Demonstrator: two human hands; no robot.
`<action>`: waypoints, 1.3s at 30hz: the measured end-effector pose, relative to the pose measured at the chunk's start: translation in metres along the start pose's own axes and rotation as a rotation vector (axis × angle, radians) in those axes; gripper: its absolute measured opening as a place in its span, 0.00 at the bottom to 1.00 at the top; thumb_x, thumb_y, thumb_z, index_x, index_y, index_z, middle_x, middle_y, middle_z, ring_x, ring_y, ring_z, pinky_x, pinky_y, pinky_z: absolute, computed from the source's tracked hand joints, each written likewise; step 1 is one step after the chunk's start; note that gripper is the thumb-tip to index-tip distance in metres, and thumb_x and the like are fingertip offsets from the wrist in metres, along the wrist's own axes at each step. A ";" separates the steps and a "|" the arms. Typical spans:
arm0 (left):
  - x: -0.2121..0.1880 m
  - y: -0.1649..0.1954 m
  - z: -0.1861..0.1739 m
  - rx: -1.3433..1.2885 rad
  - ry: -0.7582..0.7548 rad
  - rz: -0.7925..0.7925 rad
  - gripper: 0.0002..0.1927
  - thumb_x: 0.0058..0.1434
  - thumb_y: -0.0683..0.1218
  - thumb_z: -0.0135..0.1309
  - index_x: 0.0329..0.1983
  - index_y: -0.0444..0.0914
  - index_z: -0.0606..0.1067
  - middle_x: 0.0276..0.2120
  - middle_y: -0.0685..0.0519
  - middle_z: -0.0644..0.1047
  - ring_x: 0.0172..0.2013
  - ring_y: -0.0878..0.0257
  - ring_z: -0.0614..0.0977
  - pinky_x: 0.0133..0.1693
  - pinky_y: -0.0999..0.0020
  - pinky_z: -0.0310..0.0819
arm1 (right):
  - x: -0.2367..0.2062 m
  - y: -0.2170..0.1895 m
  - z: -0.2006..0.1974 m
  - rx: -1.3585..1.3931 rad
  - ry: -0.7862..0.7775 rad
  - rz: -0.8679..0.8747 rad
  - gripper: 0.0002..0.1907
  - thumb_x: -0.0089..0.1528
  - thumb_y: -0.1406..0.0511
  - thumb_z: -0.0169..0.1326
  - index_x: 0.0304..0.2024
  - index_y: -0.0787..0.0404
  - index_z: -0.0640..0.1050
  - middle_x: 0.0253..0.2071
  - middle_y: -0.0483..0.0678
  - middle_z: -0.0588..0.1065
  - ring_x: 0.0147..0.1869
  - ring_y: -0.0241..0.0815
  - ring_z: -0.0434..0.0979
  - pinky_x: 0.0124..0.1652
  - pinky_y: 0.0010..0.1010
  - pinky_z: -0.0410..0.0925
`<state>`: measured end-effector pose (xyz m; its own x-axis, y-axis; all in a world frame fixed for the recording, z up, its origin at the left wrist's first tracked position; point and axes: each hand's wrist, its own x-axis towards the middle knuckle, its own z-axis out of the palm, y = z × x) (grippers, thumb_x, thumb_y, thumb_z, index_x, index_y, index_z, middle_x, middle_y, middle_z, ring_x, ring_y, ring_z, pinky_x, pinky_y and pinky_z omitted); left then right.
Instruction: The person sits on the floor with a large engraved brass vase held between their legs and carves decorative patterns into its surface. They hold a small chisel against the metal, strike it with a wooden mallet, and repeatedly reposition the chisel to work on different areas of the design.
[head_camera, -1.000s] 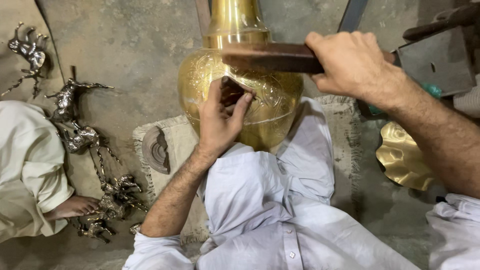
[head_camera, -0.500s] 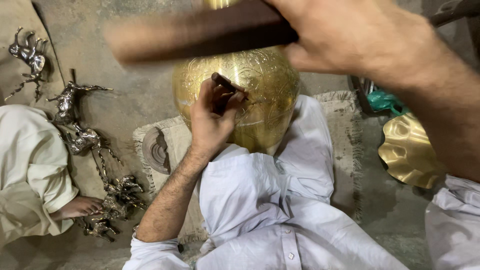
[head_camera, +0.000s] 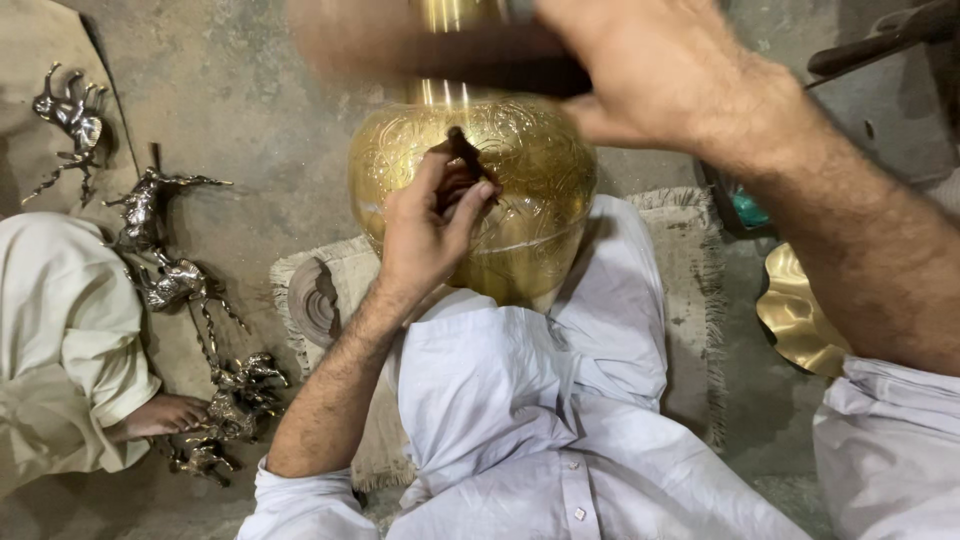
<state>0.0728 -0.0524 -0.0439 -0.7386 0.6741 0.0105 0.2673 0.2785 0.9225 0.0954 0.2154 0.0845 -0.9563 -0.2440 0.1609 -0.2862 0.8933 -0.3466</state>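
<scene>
I sit on the floor of a metalworking shop, a craftsman's place. An engraved brass vase (head_camera: 480, 200) rests against my lap on a fringed mat (head_camera: 690, 290). Left of the vase, cast metal horse figures (head_camera: 165, 250) lie along the bare concrete floor (head_camera: 260, 90). Right of it lies a scalloped brass dish (head_camera: 795, 315).

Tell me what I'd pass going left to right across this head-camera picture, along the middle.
Another person's cream-clothed leg → dark metal horse figurines → round wooden block → left hand holding a small punch → engraved brass vase → wavy brass dish.
</scene>
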 end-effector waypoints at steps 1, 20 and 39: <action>0.001 0.001 -0.002 0.045 -0.027 0.001 0.15 0.71 0.40 0.58 0.58 0.31 0.71 0.46 0.43 0.85 0.45 0.57 0.90 0.51 0.64 0.88 | -0.001 0.002 0.001 -0.059 -0.087 0.014 0.17 0.60 0.64 0.67 0.47 0.64 0.77 0.36 0.55 0.78 0.37 0.55 0.81 0.36 0.44 0.73; 0.032 0.027 -0.021 0.204 -0.250 0.015 0.20 0.68 0.44 0.63 0.58 0.33 0.72 0.46 0.43 0.85 0.45 0.55 0.89 0.48 0.61 0.85 | -0.057 0.033 0.043 -0.150 -0.019 0.213 0.19 0.55 0.64 0.68 0.46 0.61 0.79 0.33 0.55 0.81 0.38 0.52 0.83 0.34 0.44 0.74; 0.083 0.039 -0.023 0.266 -0.731 0.250 0.25 0.67 0.46 0.59 0.66 0.41 0.68 0.42 0.49 0.85 0.42 0.55 0.88 0.48 0.57 0.83 | -0.135 -0.004 0.095 0.581 0.457 0.576 0.13 0.64 0.66 0.68 0.41 0.67 0.77 0.33 0.52 0.78 0.36 0.45 0.81 0.37 0.35 0.73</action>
<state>0.0078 -0.0016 0.0014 -0.0714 0.9882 -0.1352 0.5769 0.1515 0.8027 0.2197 0.2085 -0.0236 -0.8792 0.4596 0.1253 0.1218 0.4712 -0.8736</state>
